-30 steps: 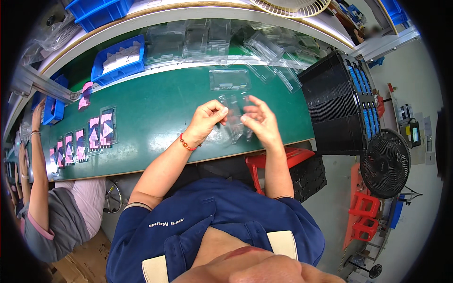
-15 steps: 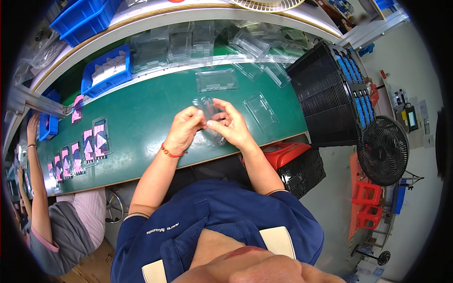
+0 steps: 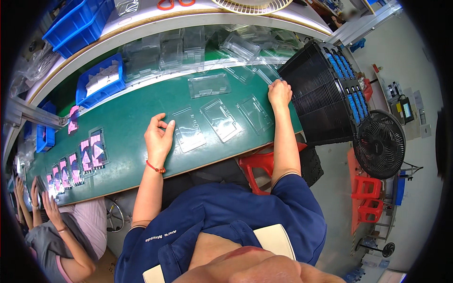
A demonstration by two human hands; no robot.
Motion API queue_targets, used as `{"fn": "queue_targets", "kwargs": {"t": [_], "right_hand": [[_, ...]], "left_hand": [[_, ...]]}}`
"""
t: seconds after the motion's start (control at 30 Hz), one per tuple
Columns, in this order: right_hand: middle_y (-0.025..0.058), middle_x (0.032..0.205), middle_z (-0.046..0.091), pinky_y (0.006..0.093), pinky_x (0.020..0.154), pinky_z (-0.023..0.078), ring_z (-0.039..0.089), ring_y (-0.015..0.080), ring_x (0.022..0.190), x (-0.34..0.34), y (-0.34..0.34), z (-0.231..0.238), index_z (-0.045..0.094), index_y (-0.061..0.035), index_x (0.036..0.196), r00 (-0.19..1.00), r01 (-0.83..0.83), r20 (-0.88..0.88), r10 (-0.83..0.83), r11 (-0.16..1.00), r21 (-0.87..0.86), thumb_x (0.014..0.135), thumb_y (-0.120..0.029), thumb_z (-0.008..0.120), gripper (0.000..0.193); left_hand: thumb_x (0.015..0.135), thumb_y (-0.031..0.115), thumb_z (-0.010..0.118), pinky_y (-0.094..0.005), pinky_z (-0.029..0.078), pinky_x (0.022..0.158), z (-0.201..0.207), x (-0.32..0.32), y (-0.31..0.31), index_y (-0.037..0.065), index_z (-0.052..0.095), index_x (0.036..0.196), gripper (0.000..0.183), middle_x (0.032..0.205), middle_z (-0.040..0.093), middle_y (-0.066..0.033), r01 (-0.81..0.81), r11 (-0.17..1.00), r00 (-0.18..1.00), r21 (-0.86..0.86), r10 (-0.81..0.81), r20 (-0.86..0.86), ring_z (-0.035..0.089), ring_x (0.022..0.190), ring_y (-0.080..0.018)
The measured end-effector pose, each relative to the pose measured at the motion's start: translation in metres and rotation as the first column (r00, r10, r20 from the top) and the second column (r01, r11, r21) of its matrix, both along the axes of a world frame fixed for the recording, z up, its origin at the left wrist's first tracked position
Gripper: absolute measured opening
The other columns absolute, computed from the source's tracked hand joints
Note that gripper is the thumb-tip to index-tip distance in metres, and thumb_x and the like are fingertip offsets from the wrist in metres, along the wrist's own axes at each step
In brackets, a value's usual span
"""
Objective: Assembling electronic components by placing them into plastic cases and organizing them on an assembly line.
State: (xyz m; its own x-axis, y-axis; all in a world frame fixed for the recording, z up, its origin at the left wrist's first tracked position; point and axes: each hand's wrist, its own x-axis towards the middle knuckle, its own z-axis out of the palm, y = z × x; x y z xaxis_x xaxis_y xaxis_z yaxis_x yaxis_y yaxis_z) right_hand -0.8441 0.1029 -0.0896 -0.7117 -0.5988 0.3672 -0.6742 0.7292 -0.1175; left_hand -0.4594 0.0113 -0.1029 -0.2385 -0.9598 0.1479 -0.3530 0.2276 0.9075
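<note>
1. Clear plastic tray [image 3: 188, 133]: lies flat on the green bench [image 3: 132, 118], just right of the left hand [image 3: 158, 137]; its long axis runs near-to-far, slightly tilted.
2. Left hand: fingers spread apart, thumb at the tray's left edge, gripping nothing.
3. Right hand [image 3: 279, 92]: farther right, fingers curled at the loose clear sheets [image 3: 264, 70]; its hold cannot be told.
</note>
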Motion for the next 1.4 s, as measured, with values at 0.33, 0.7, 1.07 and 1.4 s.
{"fn": "queue_targets", "kwargs": {"t": [0.33,0.7,1.07,1.4], "right_hand": [[0.0119,0.088,0.057,0.0352,0.074,0.046,0.056,0.0263,0.084,0.063,0.029,0.04,0.057,-0.0014,0.087,0.705,-0.312,0.376,0.601,0.74,-0.596,0.088,-0.009,0.061,0.009],[0.0115,0.106,0.054,0.045,0.091,0.046,0.052,0.0312,0.108,0.195,0.005,0.086,0.057,-0.0045,0.089,0.381,-0.923,-0.314,0.87,0.379,-0.069,0.07,-0.006,0.062,0.02],[0.019,0.128,0.05,0.0396,0.098,0.045,0.055,0.0252,0.115,0.23,-0.006,0.039,0.019,-0.0088,0.15,-0.214,-0.249,0.451,0.867,0.398,-0.883,0.065,-0.011,0.087,0.108],[0.0217,0.118,0.058,0.0397,0.085,0.053,0.063,0.0304,0.096,0.129,0.033,0.061,0.037,-0.008,0.142,0.686,-0.26,0.42,0.595,0.739,-0.622,0.069,-0.02,0.082,0.087]], "left_hand": [[0.083,0.007,0.069,-0.0266,0.045,0.056,0.007,0.006,0.006,0.002,0.066,0.098,0.016,0.086,0.061,-0.0074,0.064,0.967,0.986,-0.247,-0.1,-0.137,0.054,0.063,-0.0127],[0.071,0.006,0.067,-0.0346,0.046,0.072,0.069,-0.013,0.012,0.008,0.064,0.087,0.017,0.094,0.061,-0.0057,0.444,0.48,0.891,-0.757,-0.146,0.43,0.058,0.087,-0.0218],[0.088,0.003,0.066,-0.0209,0.047,0.053,0.062,0.008,0.028,0.0,0.062,0.085,0.006,0.08,0.059,-0.0057,0.613,0.778,0.516,0.137,-0.263,-0.816,0.058,0.066,-0.0097],[0.095,0.015,0.058,-0.0227,0.043,0.048,0.037,0.054,-0.002,0.004,0.055,0.083,0.016,0.078,0.053,-0.0047,0.541,0.806,0.48,0.241,-0.061,-0.875,0.05,0.066,-0.0115]]}}
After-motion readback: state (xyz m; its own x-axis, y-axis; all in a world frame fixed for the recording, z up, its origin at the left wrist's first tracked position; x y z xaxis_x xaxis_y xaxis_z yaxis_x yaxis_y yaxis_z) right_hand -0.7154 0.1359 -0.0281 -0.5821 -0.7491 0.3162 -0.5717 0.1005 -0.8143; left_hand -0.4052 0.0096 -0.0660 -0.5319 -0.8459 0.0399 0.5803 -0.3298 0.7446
